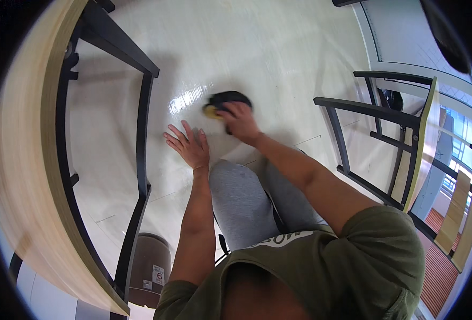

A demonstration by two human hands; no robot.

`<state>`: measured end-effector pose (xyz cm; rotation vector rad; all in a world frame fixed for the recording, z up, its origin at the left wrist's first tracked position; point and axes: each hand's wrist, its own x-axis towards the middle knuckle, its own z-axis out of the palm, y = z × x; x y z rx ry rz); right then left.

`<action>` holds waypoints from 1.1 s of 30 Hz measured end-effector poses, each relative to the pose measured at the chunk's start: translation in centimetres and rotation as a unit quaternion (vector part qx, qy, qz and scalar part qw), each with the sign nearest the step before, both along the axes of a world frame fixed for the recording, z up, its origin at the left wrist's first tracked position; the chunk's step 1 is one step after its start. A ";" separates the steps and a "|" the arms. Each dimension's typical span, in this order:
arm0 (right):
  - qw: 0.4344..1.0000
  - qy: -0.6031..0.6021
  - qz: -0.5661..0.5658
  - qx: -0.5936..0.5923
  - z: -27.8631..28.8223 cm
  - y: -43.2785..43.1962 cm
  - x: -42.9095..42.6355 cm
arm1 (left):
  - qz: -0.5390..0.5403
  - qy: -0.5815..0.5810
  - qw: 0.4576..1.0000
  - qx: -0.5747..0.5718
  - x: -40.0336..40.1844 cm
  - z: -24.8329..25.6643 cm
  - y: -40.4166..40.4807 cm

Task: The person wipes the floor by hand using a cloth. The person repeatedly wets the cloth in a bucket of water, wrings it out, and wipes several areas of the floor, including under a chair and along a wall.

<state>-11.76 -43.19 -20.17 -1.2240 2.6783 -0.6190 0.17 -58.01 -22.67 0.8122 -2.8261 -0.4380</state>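
Note:
My right hand (242, 122) grips a black object with a yellow part (230, 97), blurred, possibly a scrubbing brush or a shoe. It is on or just above the pale, glossy floor (260, 48), ahead of my bent knees in grey trousers (240, 196). To its left, my left hand (191, 148) is spread with its fingers apart and holds nothing. That palm faces the floor and seems to rest on it. A bright reflection lies on the floor beyond the left fingertips.
On the left stands a wooden-topped table (28, 160) with a black metal frame (142, 132). A brown bin (150, 264) bearing labels is behind its leg. Another black-framed piece of furniture (368, 108) stands at right, with a white-framed glass door (412, 32) beyond it.

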 end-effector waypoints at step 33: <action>0.982 0.044 -0.152 0.102 0.2 17.1 -4.9 | -0.012 0.025 0.996 -0.088 -0.8 0.3 0.7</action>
